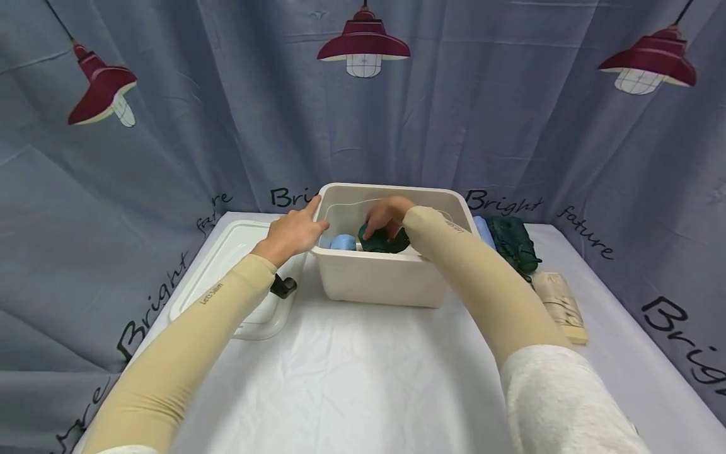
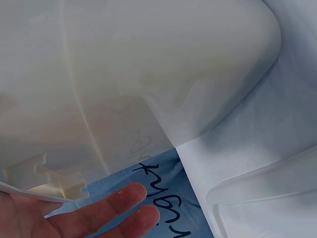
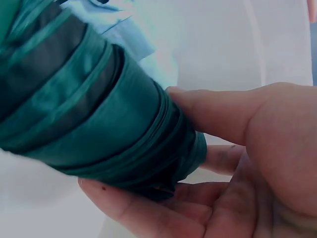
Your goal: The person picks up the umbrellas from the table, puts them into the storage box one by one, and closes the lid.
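Down inside the white box (image 1: 380, 280) goes my right hand (image 1: 387, 213), thumb and fingers curled around 1 rolled green bundle (image 3: 114, 99), just right of a blue roll (image 1: 343, 242). Over at the left rim, my left hand (image 1: 292, 232) touches with straight, loose fingers; the lid (image 1: 232, 249) lies flat beyond.

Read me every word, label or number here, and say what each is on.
"Bright": on the blue-grey curtain, repeated.
"fature": same curtain, also repeated.
"Let's Slim": on the left sleeve.
Right sleeve: print too small to read.
Left wrist view: curtain lettering, partly cut off.
White storage box, rolled green fabric: none readable.
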`<state>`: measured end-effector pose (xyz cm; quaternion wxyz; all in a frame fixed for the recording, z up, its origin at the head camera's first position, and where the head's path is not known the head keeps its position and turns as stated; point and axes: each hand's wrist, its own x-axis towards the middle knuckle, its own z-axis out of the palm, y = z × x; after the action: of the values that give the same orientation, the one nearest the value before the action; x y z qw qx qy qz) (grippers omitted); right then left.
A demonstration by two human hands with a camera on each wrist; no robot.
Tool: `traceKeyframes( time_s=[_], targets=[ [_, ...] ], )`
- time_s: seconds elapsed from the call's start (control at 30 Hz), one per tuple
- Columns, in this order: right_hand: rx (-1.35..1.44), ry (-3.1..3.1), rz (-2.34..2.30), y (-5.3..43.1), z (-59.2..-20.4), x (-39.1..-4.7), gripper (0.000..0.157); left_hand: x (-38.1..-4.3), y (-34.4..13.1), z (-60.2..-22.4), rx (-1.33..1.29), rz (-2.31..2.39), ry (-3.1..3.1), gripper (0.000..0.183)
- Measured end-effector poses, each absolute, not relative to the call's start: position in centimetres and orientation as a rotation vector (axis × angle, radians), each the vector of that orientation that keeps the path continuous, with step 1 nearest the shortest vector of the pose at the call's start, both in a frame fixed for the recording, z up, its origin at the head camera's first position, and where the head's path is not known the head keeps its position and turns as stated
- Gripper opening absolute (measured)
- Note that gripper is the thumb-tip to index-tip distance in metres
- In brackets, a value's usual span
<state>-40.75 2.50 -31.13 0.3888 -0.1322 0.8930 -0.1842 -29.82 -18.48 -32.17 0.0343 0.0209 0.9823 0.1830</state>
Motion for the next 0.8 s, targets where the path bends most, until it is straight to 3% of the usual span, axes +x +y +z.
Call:
traceKeyframes(
  time_s=[0.33, 0.8],
  targets=[
    [-0.433, 2.28, -0.309, 2.0, -32.3, -41.2, 0.021, -29.5, -18.5, -32.1, 0.07, 0.562, 3.035, 0.076],
    [-0.4, 2.208, -0.352, 1.5, -32.5, -41.7, 0.031, -29.7, -18.5, -32.2, 0.09, 0.579, 3.03, 0.075]
  ],
)
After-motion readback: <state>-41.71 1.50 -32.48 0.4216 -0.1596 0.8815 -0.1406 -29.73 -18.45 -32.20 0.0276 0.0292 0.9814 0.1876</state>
